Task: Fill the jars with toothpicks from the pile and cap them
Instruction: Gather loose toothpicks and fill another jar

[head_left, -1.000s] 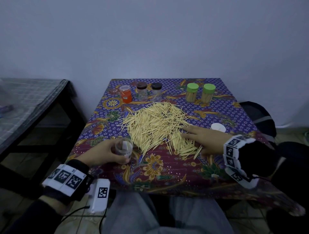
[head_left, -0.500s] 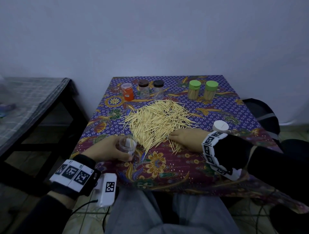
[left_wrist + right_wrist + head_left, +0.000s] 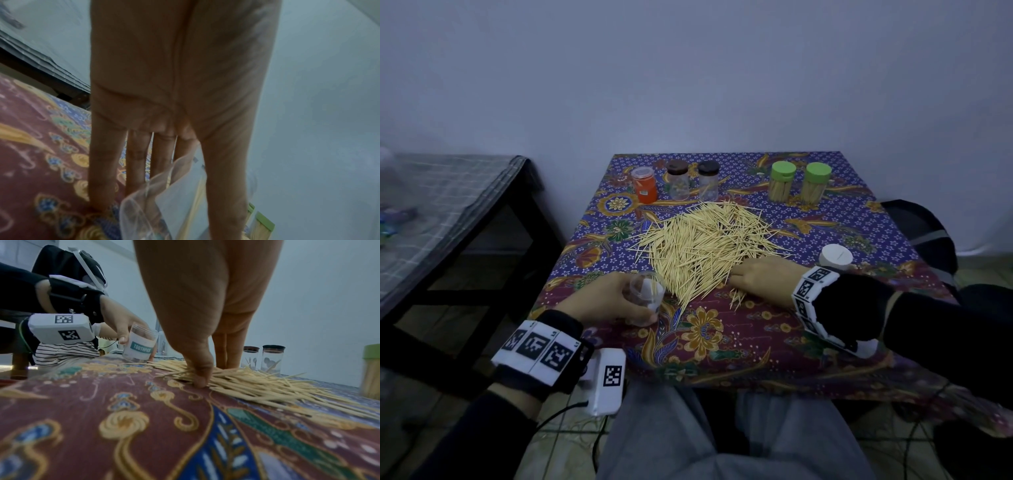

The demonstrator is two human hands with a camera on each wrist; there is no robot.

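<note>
Grip, left: left hand [image 3: 602, 301] is curling round the open clear jar [image 3: 646, 297], tilting its mouth toward the pile, lower-left of centre.
Grip, right: right hand [image 3: 763, 282] is closing fingertips and thumb on toothpicks [image 3: 705, 246] at the pile's lower-right edge.
Change: right hand is drawing in from a flat reach across the pile to a pinch.
Meaning: a bundle is probably being gathered for this jar.
White cap [image 3: 835, 255]: lying on the counter [image 3: 722, 342], right of the hand.

Jars [image 3: 798, 185] behind toothpick pile [image 3: 705, 243]; lid [image 3: 835, 255] right (near edge).

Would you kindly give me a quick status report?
Left hand holds open clear jar, tilted. Right hand pinching toothpicks at pile edge. Nothing in the way.
</note>
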